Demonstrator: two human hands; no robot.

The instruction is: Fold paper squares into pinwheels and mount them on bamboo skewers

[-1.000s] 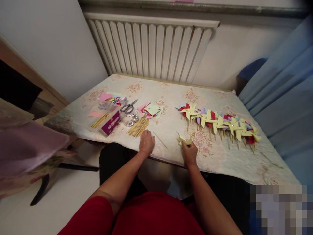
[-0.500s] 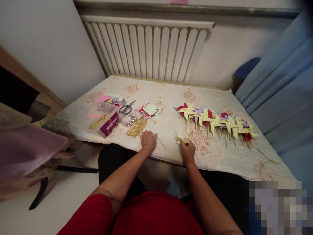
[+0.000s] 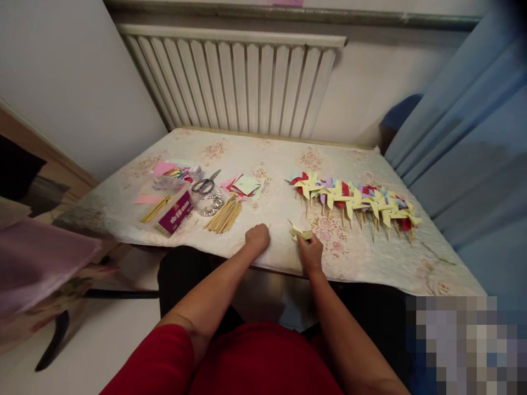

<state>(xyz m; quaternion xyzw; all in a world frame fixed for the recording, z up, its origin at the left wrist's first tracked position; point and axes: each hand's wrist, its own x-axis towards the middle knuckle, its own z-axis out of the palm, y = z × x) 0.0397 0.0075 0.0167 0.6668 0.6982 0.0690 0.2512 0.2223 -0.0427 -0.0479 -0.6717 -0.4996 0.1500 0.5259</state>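
Observation:
My left hand (image 3: 258,239) is closed in a fist just above the cloth near the table's front edge. A small end of a thin wooden stick (image 3: 270,226) pokes out beside its knuckles; the rest is hidden by the hand. My right hand (image 3: 312,253) pinches a folded pale yellow paper pinwheel (image 3: 300,232), held a short way right of my left hand. Left of my left hand lies a loose pile of wooden sticks (image 3: 225,215). Finished-looking pinwheels (image 3: 352,204) on sticks lie in an overlapping row to the right, yellow ones on top.
Coloured paper squares (image 3: 247,185) lie behind the sticks. Scissors (image 3: 206,182) rest by a clear dish of small shiny pins (image 3: 209,204). A purple-labelled box (image 3: 175,214) holds more sticks. The floral tablecloth (image 3: 284,159) reaches to a radiator (image 3: 255,82).
My left hand has closed from lying flat over the stick into a fist around it and shifted slightly right. My right hand keeps the yellow pinwheel. The view has shifted a little.

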